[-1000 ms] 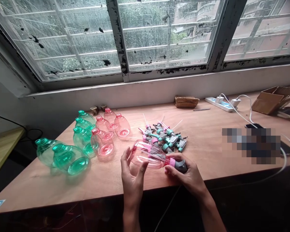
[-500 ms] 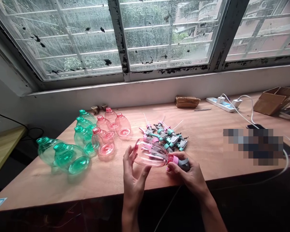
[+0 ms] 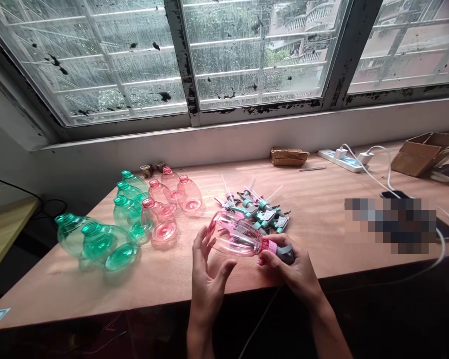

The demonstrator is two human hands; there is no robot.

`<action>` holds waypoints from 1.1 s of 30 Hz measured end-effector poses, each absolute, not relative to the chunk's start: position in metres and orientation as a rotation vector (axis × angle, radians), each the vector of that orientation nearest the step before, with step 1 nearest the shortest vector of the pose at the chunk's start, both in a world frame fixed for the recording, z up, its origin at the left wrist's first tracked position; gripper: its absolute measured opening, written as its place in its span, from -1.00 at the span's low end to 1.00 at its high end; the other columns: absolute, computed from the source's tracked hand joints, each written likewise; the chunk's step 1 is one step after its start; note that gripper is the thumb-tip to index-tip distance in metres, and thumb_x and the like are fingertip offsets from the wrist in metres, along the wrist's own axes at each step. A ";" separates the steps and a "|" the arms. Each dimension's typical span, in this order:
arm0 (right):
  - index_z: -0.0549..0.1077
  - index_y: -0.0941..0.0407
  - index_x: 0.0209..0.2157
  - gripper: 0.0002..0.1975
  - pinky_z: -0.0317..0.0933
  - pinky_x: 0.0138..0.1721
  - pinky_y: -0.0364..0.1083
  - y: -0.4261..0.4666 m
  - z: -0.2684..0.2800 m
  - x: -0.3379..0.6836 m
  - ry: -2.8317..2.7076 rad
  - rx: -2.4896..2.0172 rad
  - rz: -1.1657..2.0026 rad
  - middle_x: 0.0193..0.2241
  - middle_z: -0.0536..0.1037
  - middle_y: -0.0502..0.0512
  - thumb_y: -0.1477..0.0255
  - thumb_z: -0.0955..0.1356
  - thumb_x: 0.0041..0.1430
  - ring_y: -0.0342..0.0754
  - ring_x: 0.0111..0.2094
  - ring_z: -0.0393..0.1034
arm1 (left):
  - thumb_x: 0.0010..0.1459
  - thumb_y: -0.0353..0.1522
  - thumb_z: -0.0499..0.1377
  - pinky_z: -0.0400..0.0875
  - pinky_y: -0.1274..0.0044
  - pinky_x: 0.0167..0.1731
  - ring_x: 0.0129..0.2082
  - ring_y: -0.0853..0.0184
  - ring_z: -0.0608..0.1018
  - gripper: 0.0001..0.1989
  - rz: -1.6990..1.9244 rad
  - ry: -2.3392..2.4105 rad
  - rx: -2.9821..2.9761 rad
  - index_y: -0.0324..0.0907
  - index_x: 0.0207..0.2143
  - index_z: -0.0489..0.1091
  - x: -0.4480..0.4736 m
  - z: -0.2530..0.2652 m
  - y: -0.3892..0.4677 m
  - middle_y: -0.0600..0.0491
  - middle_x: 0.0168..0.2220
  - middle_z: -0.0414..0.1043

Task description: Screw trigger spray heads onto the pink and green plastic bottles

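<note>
A clear pink spray bottle (image 3: 234, 235) lies on its side in the air above the table's front edge, its neck toward the right. My right hand (image 3: 290, 264) is closed around the pink collar and grey spray head (image 3: 284, 253) at the neck. Around the bottle's base my left hand (image 3: 209, 267) is curved with fingers and thumb spread. Its thumb stands off the bottle; whether the fingertips touch the base I cannot tell. Just behind the bottle lies a pile of trigger spray heads (image 3: 264, 209), green, pink and grey, with thin tubes sticking out.
Several open pink bottles (image 3: 163, 230) and green bottles (image 3: 121, 257) stand on the wooden table (image 3: 160, 284) to the left. Farther back are a brown cardboard packet (image 3: 289, 157), a power strip (image 3: 344, 160) with white cables, and an open carton (image 3: 415, 157). A phone (image 3: 447, 228) lies at right.
My left thumb has lifted away from the bottle's side, and the left fingers have shifted slightly at its base. The right hand keeps its hold on the neck. The view has shifted slightly.
</note>
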State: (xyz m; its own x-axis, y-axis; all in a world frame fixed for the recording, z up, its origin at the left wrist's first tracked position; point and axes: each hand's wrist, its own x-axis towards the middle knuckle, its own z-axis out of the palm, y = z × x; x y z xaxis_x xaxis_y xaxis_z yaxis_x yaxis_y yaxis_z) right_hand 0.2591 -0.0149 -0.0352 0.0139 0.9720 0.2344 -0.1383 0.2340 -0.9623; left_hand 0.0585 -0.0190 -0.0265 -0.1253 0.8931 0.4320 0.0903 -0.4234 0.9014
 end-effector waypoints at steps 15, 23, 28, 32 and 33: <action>0.52 0.08 -0.10 -0.69 0.42 -0.30 -0.14 -0.010 -0.039 0.259 -1.183 -0.924 1.081 -0.46 0.64 -0.01 0.20 0.52 0.24 -0.07 -0.42 0.57 | 0.18 -0.28 0.40 0.17 0.22 0.39 0.40 0.10 0.30 -0.18 1.606 1.265 1.627 0.16 0.40 0.12 0.061 -0.027 -0.017 -0.02 0.39 0.23; 0.54 0.08 -0.08 -0.66 0.41 -0.32 -0.14 -0.014 -0.038 0.261 -1.274 -0.957 1.111 -0.44 0.66 0.01 0.22 0.55 0.19 -0.06 -0.41 0.57 | 0.21 -0.16 0.36 0.21 0.19 0.36 0.36 0.03 0.35 -0.35 1.695 1.287 1.468 -0.02 0.29 0.29 0.059 -0.027 -0.014 -0.11 0.30 0.31; 0.52 0.09 -0.07 -0.66 0.43 -0.32 -0.12 -0.012 -0.038 0.260 -1.220 -0.950 1.088 -0.46 0.64 0.01 0.21 0.52 0.22 -0.05 -0.42 0.57 | 0.22 -0.23 0.36 0.12 0.24 0.40 0.40 0.10 0.32 -0.37 1.672 1.275 1.516 0.06 0.30 0.29 0.062 -0.025 -0.013 -0.04 0.35 0.32; 0.51 0.09 -0.07 -0.66 0.44 -0.31 -0.11 -0.011 -0.039 0.260 -1.182 -0.928 1.096 -0.46 0.65 0.01 0.20 0.52 0.24 -0.04 -0.42 0.58 | 0.25 -0.28 0.34 0.11 0.25 0.41 0.42 0.13 0.28 -0.33 1.646 1.241 1.575 0.14 0.35 0.21 0.063 -0.023 -0.016 0.01 0.40 0.26; 0.51 0.09 -0.07 -0.66 0.44 -0.31 -0.11 -0.011 -0.038 0.260 -1.184 -0.925 1.101 -0.46 0.65 0.01 0.20 0.52 0.24 -0.04 -0.42 0.58 | 0.24 -0.29 0.35 0.12 0.24 0.40 0.43 0.13 0.27 -0.30 1.638 1.230 1.593 0.15 0.36 0.19 0.063 -0.023 -0.016 0.01 0.42 0.24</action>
State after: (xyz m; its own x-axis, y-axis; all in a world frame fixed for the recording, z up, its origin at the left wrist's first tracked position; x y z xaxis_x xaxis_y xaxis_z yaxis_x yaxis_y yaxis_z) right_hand 0.2603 -0.0112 -0.0381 0.0301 0.9726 0.2306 -0.1598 0.2324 -0.9594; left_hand 0.0629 -0.0163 -0.0227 -0.1557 0.8678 0.4720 0.2115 -0.4375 0.8740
